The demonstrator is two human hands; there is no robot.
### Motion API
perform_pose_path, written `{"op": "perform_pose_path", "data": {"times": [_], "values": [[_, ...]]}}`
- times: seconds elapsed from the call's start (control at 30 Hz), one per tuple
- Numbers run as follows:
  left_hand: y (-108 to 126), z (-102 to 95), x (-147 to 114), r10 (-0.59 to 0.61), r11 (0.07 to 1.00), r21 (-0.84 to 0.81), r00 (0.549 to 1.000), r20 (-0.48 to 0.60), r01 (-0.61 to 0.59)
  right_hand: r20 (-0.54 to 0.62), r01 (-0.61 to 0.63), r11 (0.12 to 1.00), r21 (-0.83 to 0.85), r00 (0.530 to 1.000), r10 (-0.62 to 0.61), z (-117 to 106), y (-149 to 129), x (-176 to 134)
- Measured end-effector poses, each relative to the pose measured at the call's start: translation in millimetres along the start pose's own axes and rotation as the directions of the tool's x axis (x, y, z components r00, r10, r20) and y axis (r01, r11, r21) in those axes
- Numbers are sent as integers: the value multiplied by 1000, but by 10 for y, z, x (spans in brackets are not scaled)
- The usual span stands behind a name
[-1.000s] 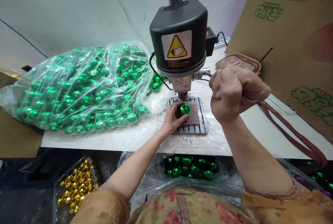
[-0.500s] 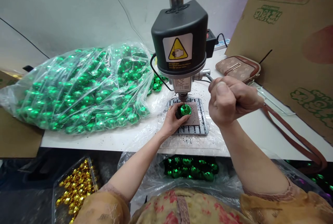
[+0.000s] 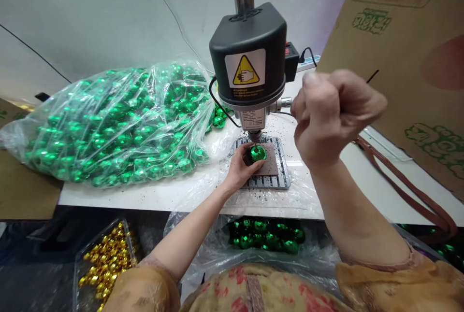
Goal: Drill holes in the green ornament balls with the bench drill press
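My left hand (image 3: 242,167) is closed around a shiny green faceted ball (image 3: 258,153), its fingers and thumb on either side. The ball rests on a brown board (image 3: 270,164) over the slotted metal base (image 3: 284,180) of a small black drill press (image 3: 248,56). Directly above the ball is the drill chuck (image 3: 254,134), and the bit appears to meet the ball's top. My right hand (image 3: 333,114) is a fist beside the press's lever hub (image 3: 283,103), closed on the lever handle, which the fingers hide.
A large clear bag of green balls (image 3: 126,128) lies left. Below the table edge are more green balls (image 3: 266,234) in plastic and a clear bin of gold balls (image 3: 105,263). At right stand a cardboard box (image 3: 409,61) and a brown strap (image 3: 402,184). Dark shavings litter the base.
My right fist has risen and come nearer the camera, now covering the lever arm and the purse behind it. My left hand and the green ball stay in place.
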State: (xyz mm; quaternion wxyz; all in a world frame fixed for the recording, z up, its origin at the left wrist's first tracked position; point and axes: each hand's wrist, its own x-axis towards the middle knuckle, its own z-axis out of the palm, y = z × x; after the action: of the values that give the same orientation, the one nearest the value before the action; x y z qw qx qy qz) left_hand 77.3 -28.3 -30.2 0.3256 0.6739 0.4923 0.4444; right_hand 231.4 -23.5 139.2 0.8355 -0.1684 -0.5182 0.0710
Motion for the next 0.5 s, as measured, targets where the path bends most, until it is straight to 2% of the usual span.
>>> {"op": "perform_pose_path", "data": {"times": [0.1,0.17,0.23,0.27,0.3,0.37,0.4,0.43,0.47,0.5], "values": [[136,-31,-90,-10,999,38,996,-89,13,-9,-81,995,-55,997,81,81,1,171],[258,-87,-270,38,992,123,990,-136,-22,-1,-95,994,-57,995,95,95,7,214],[364,-161,-553,168,966,210,983,-70,-150,18,-86,995,-42,996,86,90,4,216],[401,-200,-720,259,936,240,966,26,-258,28,-82,996,-46,996,83,85,-1,209],[422,-237,-892,352,889,256,924,150,-380,36,-83,995,-54,996,85,81,-8,201],[416,-306,-1206,481,749,283,785,390,-599,37,-95,994,-52,995,97,78,-19,189],[391,-340,-1322,511,678,290,716,476,-676,32,-99,994,-40,994,100,77,-21,186],[355,-377,-1394,530,620,298,667,523,-726,29,-97,995,-21,995,98,78,-21,185],[312,-419,-1412,545,587,307,646,535,-749,25,-91,996,0,996,91,78,-17,185],[265,-468,-1370,557,582,319,653,513,-748,25,-85,996,13,996,84,78,-10,185]]}}
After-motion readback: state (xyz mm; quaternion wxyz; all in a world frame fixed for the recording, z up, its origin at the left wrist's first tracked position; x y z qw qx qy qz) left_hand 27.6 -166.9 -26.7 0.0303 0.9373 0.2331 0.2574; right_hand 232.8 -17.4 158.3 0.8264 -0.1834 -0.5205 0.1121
